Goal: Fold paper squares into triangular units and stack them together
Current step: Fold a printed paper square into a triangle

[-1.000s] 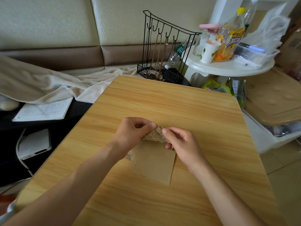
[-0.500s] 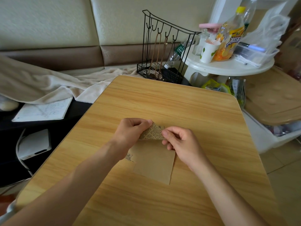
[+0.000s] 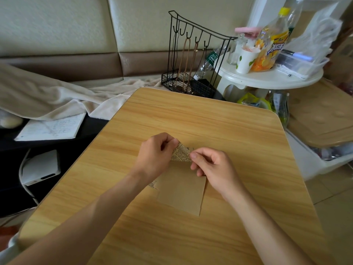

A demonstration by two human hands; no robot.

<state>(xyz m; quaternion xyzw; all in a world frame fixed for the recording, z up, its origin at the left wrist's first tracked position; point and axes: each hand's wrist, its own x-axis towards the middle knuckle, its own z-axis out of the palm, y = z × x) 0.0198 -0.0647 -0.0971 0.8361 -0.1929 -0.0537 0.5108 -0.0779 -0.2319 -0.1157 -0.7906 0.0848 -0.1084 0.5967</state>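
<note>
Left hand [image 3: 155,156] and right hand [image 3: 212,165] each pinch the raised far corner of one brown paper square [image 3: 181,192], exposing its newsprint-printed underside [image 3: 180,154]. The rest of the square lies flat at the middle of the wooden table [image 3: 219,127]. A second printed sheet edge [image 3: 152,184] protrudes beneath it at left.

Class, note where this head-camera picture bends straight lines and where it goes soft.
Head view: wide-angle lens bows the table edges and sofa seam outward; the bottle and bag at top right look smeared; hands and printed paper stay sharp; light is soft, shadows faint.
</note>
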